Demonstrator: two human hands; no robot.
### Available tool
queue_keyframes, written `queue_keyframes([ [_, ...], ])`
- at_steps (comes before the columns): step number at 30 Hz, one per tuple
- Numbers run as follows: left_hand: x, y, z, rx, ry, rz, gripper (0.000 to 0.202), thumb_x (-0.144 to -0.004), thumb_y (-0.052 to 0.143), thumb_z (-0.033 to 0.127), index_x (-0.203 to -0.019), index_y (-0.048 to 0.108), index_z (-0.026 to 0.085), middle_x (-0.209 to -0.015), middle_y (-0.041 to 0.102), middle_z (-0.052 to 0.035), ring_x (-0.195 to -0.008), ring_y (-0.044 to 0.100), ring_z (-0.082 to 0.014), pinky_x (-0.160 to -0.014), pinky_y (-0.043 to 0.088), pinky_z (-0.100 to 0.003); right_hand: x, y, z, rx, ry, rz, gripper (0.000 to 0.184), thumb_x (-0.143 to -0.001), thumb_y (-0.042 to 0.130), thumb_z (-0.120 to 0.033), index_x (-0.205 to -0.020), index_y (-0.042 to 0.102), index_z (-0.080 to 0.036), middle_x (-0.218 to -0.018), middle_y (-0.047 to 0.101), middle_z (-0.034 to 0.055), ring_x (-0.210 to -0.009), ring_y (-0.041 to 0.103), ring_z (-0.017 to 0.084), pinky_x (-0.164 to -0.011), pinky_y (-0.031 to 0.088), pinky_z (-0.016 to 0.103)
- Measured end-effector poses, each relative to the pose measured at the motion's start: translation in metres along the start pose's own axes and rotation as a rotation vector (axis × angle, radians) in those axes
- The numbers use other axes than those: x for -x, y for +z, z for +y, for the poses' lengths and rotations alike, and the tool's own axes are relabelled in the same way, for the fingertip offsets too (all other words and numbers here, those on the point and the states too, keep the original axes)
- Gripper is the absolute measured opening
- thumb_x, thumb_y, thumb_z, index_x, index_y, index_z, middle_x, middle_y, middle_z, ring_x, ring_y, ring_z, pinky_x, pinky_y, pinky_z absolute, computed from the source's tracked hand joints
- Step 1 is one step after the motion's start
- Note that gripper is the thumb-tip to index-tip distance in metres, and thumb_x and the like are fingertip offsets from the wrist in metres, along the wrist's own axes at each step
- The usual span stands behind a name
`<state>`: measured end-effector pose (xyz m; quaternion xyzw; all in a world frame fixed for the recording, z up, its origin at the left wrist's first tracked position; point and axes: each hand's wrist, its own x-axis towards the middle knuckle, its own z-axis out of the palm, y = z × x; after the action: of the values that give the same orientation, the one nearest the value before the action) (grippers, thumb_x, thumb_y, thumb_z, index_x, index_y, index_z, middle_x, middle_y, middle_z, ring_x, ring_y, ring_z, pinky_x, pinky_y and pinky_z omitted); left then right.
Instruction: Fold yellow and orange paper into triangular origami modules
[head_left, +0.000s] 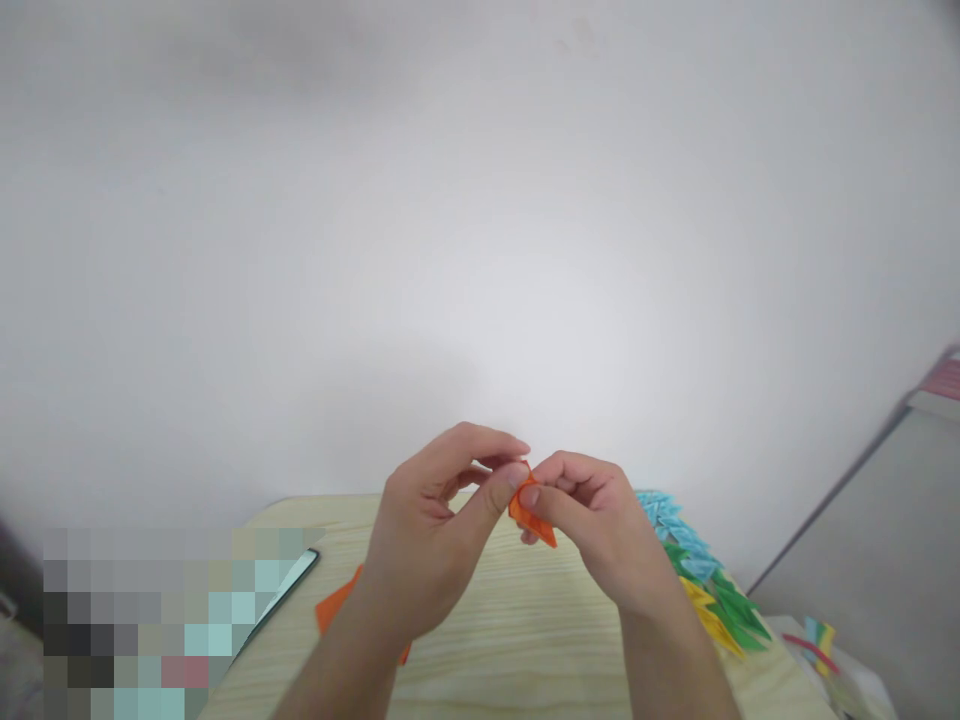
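Note:
Between my two hands is a small piece of folded orange paper [538,523], held up above the table. My left hand [442,520] pinches its upper left part with thumb and fingers. With thumb and bent fingers, my right hand [589,510] grips the paper's middle, and one pointed corner sticks out below the thumb. The fingertips behind the paper are partly hidden. More orange paper [337,602] lies on the table beneath my left forearm, which covers much of it.
The pale wood-grain table [510,640] meets a white wall [480,250]. Folded paper pieces in blue [667,520], green [739,610] and yellow [709,612] line its right side. A dark-edged device [289,583], mostly blurred out, is at left. Coloured strips [820,643] sit lower right.

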<state>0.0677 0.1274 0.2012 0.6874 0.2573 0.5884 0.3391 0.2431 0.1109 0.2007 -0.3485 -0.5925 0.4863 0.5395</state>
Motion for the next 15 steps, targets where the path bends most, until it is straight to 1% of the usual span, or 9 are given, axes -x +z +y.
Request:
queue_keyframes([
  [2,-0.001,-0.001,-0.003,0.056,-0.088,0.039,0.015,-0.095,0.073,0.030,-0.110,0.074,0.028,-0.096,0.073,-0.0009,-0.087,0.067,-0.0158,-0.075,0.054,-0.027,-0.001,0.000,0.003,-0.047,-0.031,0.035,0.013,-0.091,0.077,-0.026,-0.081,0.075,-0.017,-0.064,0.070,-0.0002,-0.061,0.060,0.012,-0.060,0.047,0.025],
  [3,-0.002,-0.001,-0.005,0.079,-0.118,0.033,0.015,-0.096,0.073,0.032,-0.110,0.074,0.027,-0.096,0.073,-0.0014,-0.088,0.066,-0.0162,-0.076,0.053,-0.027,-0.001,-0.001,0.005,-0.082,-0.045,0.048,0.013,-0.091,0.078,-0.026,-0.082,0.076,-0.018,-0.065,0.071,0.0003,-0.061,0.061,0.012,-0.061,0.047,0.025],
  [4,-0.003,-0.002,-0.006,0.099,-0.139,0.006,0.014,-0.096,0.072,0.033,-0.108,0.075,0.026,-0.096,0.073,-0.0022,-0.089,0.066,-0.0167,-0.077,0.053,-0.028,-0.002,-0.001,0.006,-0.123,-0.056,0.057,0.012,-0.090,0.078,-0.026,-0.082,0.076,-0.018,-0.066,0.072,0.0004,-0.062,0.062,0.013,-0.061,0.049,0.026],
  [6,-0.005,-0.004,-0.010,0.136,-0.153,-0.083,0.015,-0.098,0.070,0.034,-0.104,0.076,0.023,-0.098,0.073,-0.0040,-0.092,0.065,-0.0183,-0.081,0.052,-0.030,-0.003,-0.001,0.009,-0.202,-0.063,0.060,0.011,-0.090,0.079,-0.026,-0.082,0.076,-0.019,-0.070,0.073,0.0008,-0.063,0.063,0.013,-0.062,0.053,0.027],
  [8,-0.006,-0.005,-0.014,0.165,-0.145,-0.169,0.017,-0.098,0.070,0.034,-0.107,0.076,0.022,-0.103,0.072,-0.0059,-0.098,0.065,-0.0207,-0.085,0.051,-0.033,-0.003,-0.001,0.010,-0.253,-0.059,0.054,0.011,-0.091,0.079,-0.027,-0.083,0.076,-0.019,-0.076,0.074,0.0012,-0.064,0.064,0.013,-0.064,0.055,0.028],
  [9,-0.007,-0.005,-0.015,0.179,-0.136,-0.193,0.018,-0.097,0.070,0.034,-0.109,0.077,0.022,-0.107,0.072,-0.0067,-0.102,0.064,-0.0218,-0.087,0.050,-0.034,-0.003,-0.001,0.010,-0.263,-0.058,0.051,0.011,-0.091,0.078,-0.027,-0.084,0.076,-0.019,-0.077,0.075,0.0011,-0.064,0.065,0.013,-0.065,0.055,0.028],
  [12,-0.008,-0.003,-0.018,0.214,-0.110,-0.219,0.020,-0.097,0.071,0.033,-0.112,0.077,0.023,-0.112,0.070,-0.0080,-0.106,0.063,-0.0236,-0.090,0.048,-0.037,-0.002,0.001,0.009,-0.223,-0.082,0.068,0.013,-0.091,0.079,-0.028,-0.083,0.076,-0.019,-0.073,0.074,0.0003,-0.062,0.064,0.012,-0.063,0.051,0.026],
  [15,-0.009,-0.003,-0.018,0.234,-0.089,-0.218,0.018,-0.098,0.068,0.033,-0.109,0.079,0.022,-0.107,0.068,-0.0077,-0.100,0.062,-0.0223,-0.088,0.048,-0.037,-0.002,0.003,0.008,-0.107,-0.103,0.134,0.017,-0.091,0.080,-0.032,-0.081,0.076,-0.018,-0.066,0.071,0.0001,-0.062,0.062,0.013,-0.061,0.046,0.026],
])
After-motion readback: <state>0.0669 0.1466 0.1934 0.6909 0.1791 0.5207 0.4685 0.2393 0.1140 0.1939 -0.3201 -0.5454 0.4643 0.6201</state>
